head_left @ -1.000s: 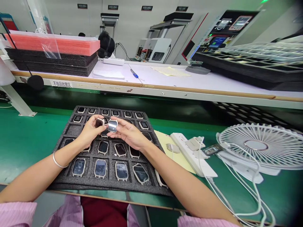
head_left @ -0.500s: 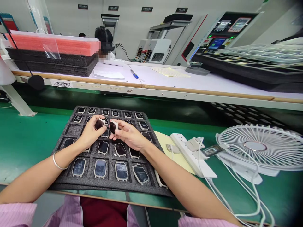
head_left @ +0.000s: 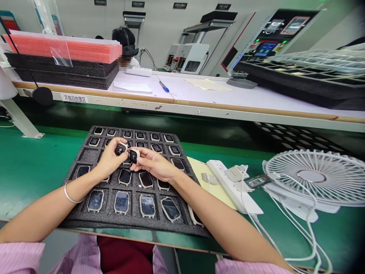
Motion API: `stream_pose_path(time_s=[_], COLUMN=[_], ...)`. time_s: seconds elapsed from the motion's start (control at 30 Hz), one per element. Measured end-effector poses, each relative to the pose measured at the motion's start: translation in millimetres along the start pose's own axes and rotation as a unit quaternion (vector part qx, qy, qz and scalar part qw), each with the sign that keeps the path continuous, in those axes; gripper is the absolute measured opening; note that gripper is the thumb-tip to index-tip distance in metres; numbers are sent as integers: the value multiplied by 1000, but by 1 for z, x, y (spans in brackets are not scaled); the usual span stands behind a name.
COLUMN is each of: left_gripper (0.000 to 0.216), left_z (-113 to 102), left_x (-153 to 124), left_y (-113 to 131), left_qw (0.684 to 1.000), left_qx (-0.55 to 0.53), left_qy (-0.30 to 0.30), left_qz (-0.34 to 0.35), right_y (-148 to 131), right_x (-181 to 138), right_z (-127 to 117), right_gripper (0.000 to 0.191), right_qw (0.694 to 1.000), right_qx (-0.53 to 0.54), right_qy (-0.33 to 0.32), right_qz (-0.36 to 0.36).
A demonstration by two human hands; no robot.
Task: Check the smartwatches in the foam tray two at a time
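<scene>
My left hand [head_left: 112,158] is closed around a smartwatch body [head_left: 120,149] with a pale case and a lit screen. Another smartwatch body [head_left: 134,156], also lit, is pinched in my right hand [head_left: 155,164]. Both are held close together above a dark grey foam tray [head_left: 107,219]. In the tray's pockets lie several more strapless watches, among them a dark-screened watch [head_left: 122,201] in the front row and a tilted watch [head_left: 170,209] to its right. My hands and forearms hide some pockets.
Right of the tray are a white power strip [head_left: 225,182], a charging adapter [head_left: 209,178] on yellow paper, cables and a white fan [head_left: 310,175]. A shelf [head_left: 188,102] behind carries foam stacks [head_left: 65,49] and a pen [head_left: 164,86]. Beyond it sits a person [head_left: 125,40].
The screens of both held watches have gone from dark to lit with coloured graphics. My right hand has brought its watch slightly closer to the left one. The camera view has shifted a little.
</scene>
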State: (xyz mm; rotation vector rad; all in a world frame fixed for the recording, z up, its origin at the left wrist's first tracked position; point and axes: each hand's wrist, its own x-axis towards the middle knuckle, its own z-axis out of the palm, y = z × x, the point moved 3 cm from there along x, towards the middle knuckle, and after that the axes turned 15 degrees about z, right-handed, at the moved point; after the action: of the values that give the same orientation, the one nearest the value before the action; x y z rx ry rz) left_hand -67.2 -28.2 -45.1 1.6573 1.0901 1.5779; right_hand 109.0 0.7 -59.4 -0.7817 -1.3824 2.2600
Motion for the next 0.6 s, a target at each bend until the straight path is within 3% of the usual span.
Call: stream_pose_path(time_s=[0.6], left_gripper=[32], left_z=[1], left_x=[-2], left_y=[-2], left_qw=[1000], left_qx=[6], left_qy=[14], left_qz=[-10], right_y=[-1], right_x=[1], right_z=[1], right_gripper=[62], right_qw=[1000], right_qx=[18], right_qy=[1], right_qz=[-5])
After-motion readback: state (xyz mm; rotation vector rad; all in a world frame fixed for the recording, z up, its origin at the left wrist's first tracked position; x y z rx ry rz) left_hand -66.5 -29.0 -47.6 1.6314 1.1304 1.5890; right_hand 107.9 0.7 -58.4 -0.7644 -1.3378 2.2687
